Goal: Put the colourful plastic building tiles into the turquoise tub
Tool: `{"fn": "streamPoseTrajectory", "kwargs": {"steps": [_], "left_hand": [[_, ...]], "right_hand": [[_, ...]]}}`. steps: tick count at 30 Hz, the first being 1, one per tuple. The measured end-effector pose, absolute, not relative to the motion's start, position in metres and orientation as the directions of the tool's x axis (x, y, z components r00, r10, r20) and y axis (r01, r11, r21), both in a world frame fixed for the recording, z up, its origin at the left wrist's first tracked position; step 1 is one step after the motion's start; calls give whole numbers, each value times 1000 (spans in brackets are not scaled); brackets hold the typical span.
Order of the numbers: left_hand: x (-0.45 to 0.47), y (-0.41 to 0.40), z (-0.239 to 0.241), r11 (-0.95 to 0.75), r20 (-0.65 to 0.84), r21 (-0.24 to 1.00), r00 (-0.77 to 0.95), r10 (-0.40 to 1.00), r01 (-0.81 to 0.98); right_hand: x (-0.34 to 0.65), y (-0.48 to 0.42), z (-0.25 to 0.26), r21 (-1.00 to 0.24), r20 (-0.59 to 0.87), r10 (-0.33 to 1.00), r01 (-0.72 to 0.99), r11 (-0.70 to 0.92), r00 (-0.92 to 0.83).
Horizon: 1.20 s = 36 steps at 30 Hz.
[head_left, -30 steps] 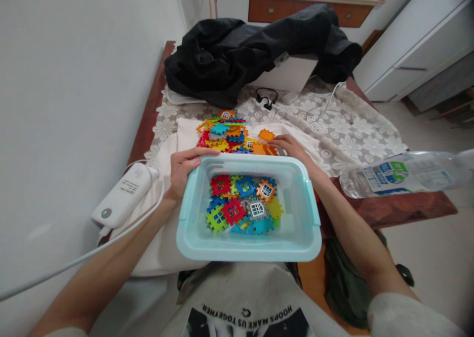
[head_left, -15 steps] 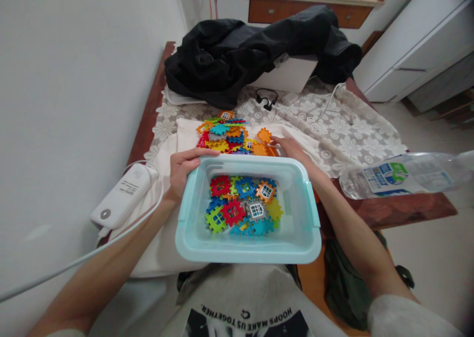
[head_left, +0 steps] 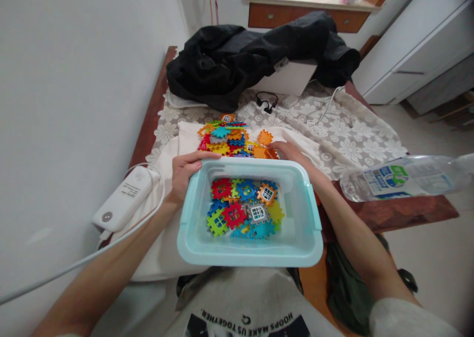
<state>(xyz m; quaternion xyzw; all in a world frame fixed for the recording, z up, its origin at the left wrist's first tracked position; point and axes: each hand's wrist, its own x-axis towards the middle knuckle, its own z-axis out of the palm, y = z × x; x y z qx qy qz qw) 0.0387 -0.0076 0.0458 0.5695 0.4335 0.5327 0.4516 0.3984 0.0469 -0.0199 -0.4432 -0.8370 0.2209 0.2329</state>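
Note:
Between my arms is a pale blue plastic bin [head_left: 303, 216], tilted toward me. Several coloured interlocking blocks [head_left: 234, 214], gear-edged squares in red, green, blue, orange and grey, lie inside it. My left hand [head_left: 183, 171] holds the bin's far left corner, fingers along the rim and thumb near the edge. Beyond the bin sits a loose pile of similar blocks [head_left: 231, 137] on a white cloth. At the pile's right side, my right hand [head_left: 291, 152] reaches with stretched fingers to the orange blocks [head_left: 263, 152]; the bin hides part of this hand. A single orange block [head_left: 265, 137] lies just beyond its fingertips.
A white power strip [head_left: 126, 196] with a cable lies at the left by the wall. On the right is a clear plastic bottle [head_left: 400, 177] on its side. Black clothing [head_left: 248, 56] partly covers a laptop [head_left: 291, 78] behind a black headset [head_left: 267, 102].
My right fingers have moved slightly left and down onto the orange blocks. The whole view has shifted a little; my left hand still holds the bin.

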Motion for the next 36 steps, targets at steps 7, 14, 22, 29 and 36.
{"fn": "streamPoseTrajectory", "kwargs": {"steps": [7, 14, 22, 29, 36], "left_hand": [[40, -8, 48, -215, 214, 977, 51, 976, 12], [40, -7, 48, -213, 212, 977, 48, 976, 29], [39, -6, 46, -225, 223, 974, 52, 973, 24], [39, -6, 45, -214, 213, 977, 49, 976, 21], [38, -7, 43, -202, 203, 979, 65, 977, -13]], "right_hand": [[399, 45, -23, -486, 150, 864, 725, 487, -480], [403, 49, -30, -441, 137, 830, 717, 540, -541], [398, 49, -20, -446, 148, 869, 752, 485, -473], [396, 45, -17, -562, 227, 884, 686, 462, -410], [396, 39, -14, -650, 198, 910, 646, 400, -364]]}}
